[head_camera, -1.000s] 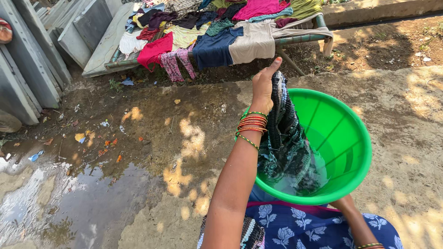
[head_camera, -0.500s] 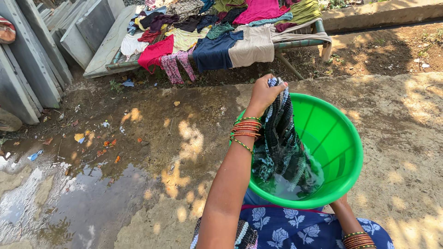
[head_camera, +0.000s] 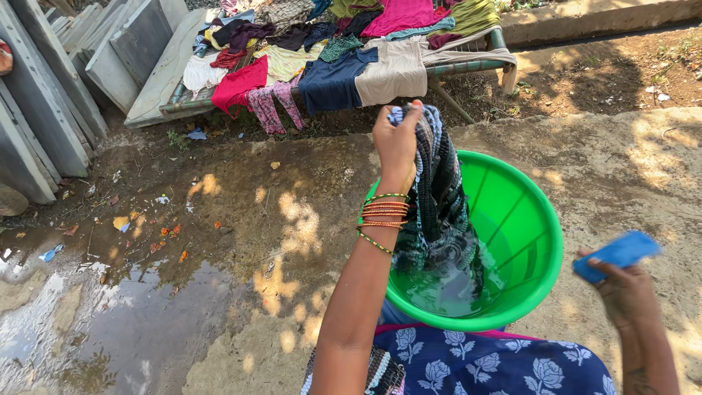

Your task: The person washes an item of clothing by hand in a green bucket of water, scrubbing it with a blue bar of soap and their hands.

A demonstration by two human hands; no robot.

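My left hand (head_camera: 396,141) grips the top of a wet, dark patterned cloth (head_camera: 439,212) and holds it up so that it hangs down into a bright green plastic tub (head_camera: 530,212) with some water in it. Several bangles ring that wrist. My right hand (head_camera: 621,289) is raised to the right of the tub, just outside its rim, and holds a blue bar of soap (head_camera: 618,254).
A cot (head_camera: 468,62) covered with many drying clothes stands behind the tub. Grey stone slabs (head_camera: 51,95) lean at the far left. A muddy puddle (head_camera: 124,314) spreads at lower left, with litter around it. Rough concrete ground lies to the right.
My right hand has come up from under the tub's near side, now holding the blue soap. My left hand lifted the cloth slightly higher.
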